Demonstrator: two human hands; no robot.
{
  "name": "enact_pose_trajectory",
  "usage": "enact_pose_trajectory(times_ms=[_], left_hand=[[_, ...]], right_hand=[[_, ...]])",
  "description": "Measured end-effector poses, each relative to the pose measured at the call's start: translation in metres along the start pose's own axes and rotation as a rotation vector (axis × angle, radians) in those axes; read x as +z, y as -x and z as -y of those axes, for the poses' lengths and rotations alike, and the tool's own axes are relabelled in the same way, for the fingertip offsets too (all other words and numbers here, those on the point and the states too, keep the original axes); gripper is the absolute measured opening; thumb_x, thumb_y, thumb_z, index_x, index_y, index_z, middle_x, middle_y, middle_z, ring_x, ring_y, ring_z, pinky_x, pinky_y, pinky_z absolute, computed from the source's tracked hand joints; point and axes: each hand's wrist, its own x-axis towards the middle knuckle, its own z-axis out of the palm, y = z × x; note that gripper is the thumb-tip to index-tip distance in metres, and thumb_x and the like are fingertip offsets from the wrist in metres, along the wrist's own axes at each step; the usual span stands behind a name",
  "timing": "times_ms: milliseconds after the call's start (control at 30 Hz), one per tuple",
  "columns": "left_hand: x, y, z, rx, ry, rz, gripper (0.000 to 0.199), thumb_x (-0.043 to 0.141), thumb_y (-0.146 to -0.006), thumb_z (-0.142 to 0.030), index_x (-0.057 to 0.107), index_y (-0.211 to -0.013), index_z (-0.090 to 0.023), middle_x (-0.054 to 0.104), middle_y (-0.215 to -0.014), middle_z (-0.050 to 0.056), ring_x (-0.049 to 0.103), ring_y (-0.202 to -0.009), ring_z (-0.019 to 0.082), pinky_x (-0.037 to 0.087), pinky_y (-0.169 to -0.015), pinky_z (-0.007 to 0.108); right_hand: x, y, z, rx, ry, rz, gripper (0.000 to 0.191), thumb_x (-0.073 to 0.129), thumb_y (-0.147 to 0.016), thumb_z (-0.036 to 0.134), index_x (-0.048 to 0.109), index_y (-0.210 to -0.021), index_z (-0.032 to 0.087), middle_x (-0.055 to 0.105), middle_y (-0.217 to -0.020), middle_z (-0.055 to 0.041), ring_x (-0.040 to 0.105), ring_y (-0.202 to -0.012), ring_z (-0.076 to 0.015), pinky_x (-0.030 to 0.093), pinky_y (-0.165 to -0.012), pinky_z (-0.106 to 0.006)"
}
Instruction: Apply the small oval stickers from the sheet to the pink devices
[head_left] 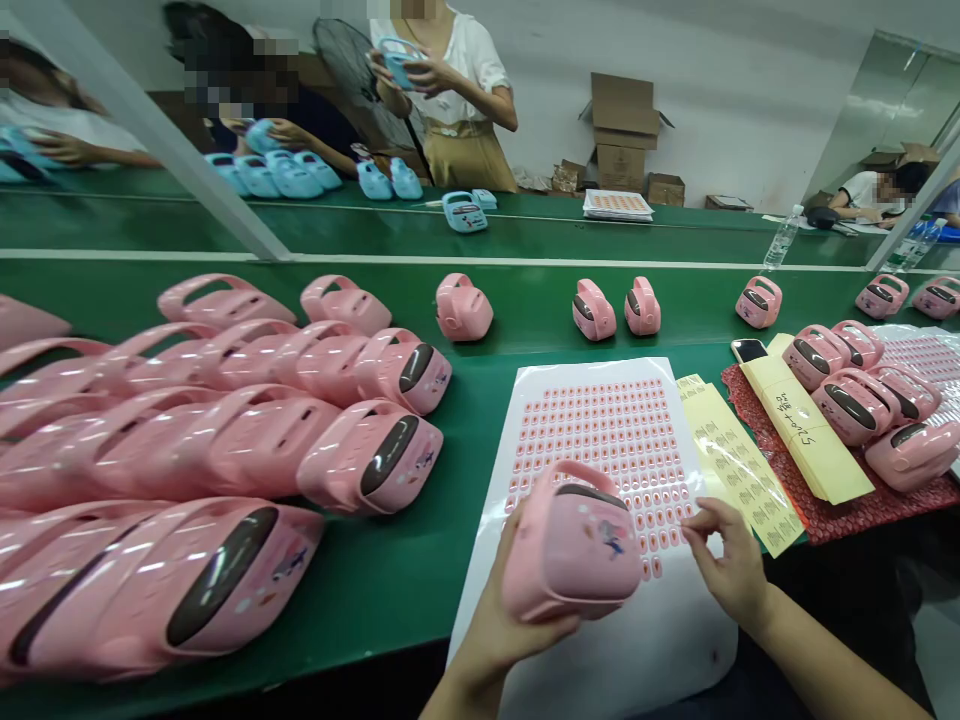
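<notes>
A pink plastic case [574, 550] with a looped handle, a dark window and a small printed picture rests in my left hand [491, 625], which wraps round it from the left and below. My right hand [727, 560] is over the right edge of the white sticker sheet [555, 400], thumb and forefinger brought together; whatever lies between them is too small to make out. Rows of small red-and-white stickers cover much of the sheet, and its lower part is bare. The pink case hides some of the rows.
Rows of pink cases [270, 450] fill the left. Yellow label sheets [739, 465], a phone [748, 350] and more pink cases [855, 405] on red bubble wrap [832, 515] lie right. Beyond a rail, people handle blue cases [289, 175]. A bottle [782, 238] stands behind.
</notes>
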Motion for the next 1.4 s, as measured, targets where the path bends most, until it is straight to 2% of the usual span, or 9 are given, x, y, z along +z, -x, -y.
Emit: enact_pose_trajectory(times_ms=[67,167,300,433,700,833,1000,1133,1400], left_hand=[[0.011,-0.006,-0.022,0.079,-0.348,0.034,0.089,0.078,-0.051,-0.028,0.038,-0.131,-0.031,0.055,-0.123,0.010,0.055,-0.108,0.036,0.050,-0.085,0.050],[0.030,-0.011,-0.046,0.225,-0.720,0.199,0.080,0.068,-0.055,-0.015,0.037,-0.127,-0.028,0.052,-0.122,0.011,0.052,-0.112,0.034,0.045,-0.092,0.051],[0.040,-0.009,-0.051,0.308,-0.887,0.292,0.089,0.061,-0.050,-0.006,0.028,-0.130,-0.029,0.047,-0.124,0.012,0.052,-0.113,0.034,0.048,-0.090,0.049],[0.040,-0.004,-0.049,0.342,-0.922,0.309,0.092,0.058,-0.050,-0.005,0.024,-0.133,-0.028,0.044,-0.127,0.013,0.050,-0.116,0.033,0.049,-0.090,0.048],[0.039,-0.002,-0.058,0.368,-0.952,0.307,0.091,0.059,-0.053,-0.007,0.024,-0.134,-0.028,0.043,-0.128,0.014,0.051,-0.116,0.034,0.050,-0.090,0.047],[0.038,-0.002,-0.057,0.392,-0.933,0.320,0.092,0.060,-0.053,-0.010,0.025,-0.135,-0.028,0.045,-0.126,0.015,0.053,-0.113,0.036,0.051,-0.087,0.049],[0.036,-0.003,-0.056,0.397,-0.908,0.306,0.090,0.060,-0.052,-0.010,0.028,-0.134,-0.028,0.047,-0.126,0.015,0.054,-0.112,0.037,0.051,-0.087,0.051],[0.035,-0.003,-0.057,0.427,-0.899,0.283,0.090,0.059,-0.052,-0.010,0.030,-0.135,-0.027,0.048,-0.126,0.015,0.054,-0.112,0.037,0.051,-0.086,0.050],[0.037,-0.002,-0.057,0.438,-0.915,0.276,0.088,0.058,-0.054,-0.010,0.028,-0.135,-0.027,0.048,-0.126,0.016,0.054,-0.113,0.036,0.051,-0.087,0.050]], right_hand=[[-0.002,-0.016,0.017,-0.021,-0.070,-0.117,0.047,0.051,-0.086,0.008,0.038,-0.128,0.023,0.062,-0.075,-0.0009,0.058,-0.062,-0.0142,0.055,-0.059,-0.027],[-0.003,-0.039,0.041,-0.224,-0.116,-0.113,0.050,0.054,-0.083,0.003,0.042,-0.127,0.022,0.066,-0.074,-0.0019,0.056,-0.061,-0.0145,0.053,-0.054,-0.027],[0.001,-0.053,0.047,-0.536,-0.095,-0.046,0.051,0.049,-0.083,-0.002,0.037,-0.131,0.009,0.069,-0.074,-0.0069,0.057,-0.059,-0.0143,0.052,-0.049,-0.025],[0.003,-0.046,0.036,-0.639,-0.051,0.037,0.042,0.044,-0.085,-0.001,0.039,-0.127,0.005,0.071,-0.073,-0.0085,0.059,-0.062,-0.0155,0.052,-0.050,-0.027],[-0.001,-0.038,0.033,-0.694,-0.053,0.083,0.024,0.041,-0.085,0.002,0.054,-0.103,0.009,0.070,-0.084,-0.0124,0.063,-0.074,-0.0181,0.052,-0.052,-0.029],[-0.003,-0.041,0.035,-0.659,-0.051,0.124,0.025,0.046,-0.086,0.008,0.055,-0.108,0.014,0.071,-0.090,-0.0128,0.064,-0.073,-0.0195,0.053,-0.051,-0.030],[-0.004,-0.038,0.035,-0.618,-0.074,0.166,0.036,0.040,-0.089,0.010,0.046,-0.125,0.011,0.073,-0.088,-0.0133,0.065,-0.070,-0.0207,0.053,-0.048,-0.033],[-0.005,-0.037,0.040,-0.578,-0.065,0.194,0.046,0.047,-0.087,0.009,0.039,-0.132,0.011,0.073,-0.090,-0.0132,0.065,-0.069,-0.0218,0.054,-0.048,-0.034],[-0.010,-0.045,0.052,-0.561,0.017,0.265,0.061,0.041,-0.087,0.000,0.016,-0.143,0.001,0.072,-0.085,-0.0120,0.062,-0.063,-0.0203,0.050,-0.047,-0.033]])
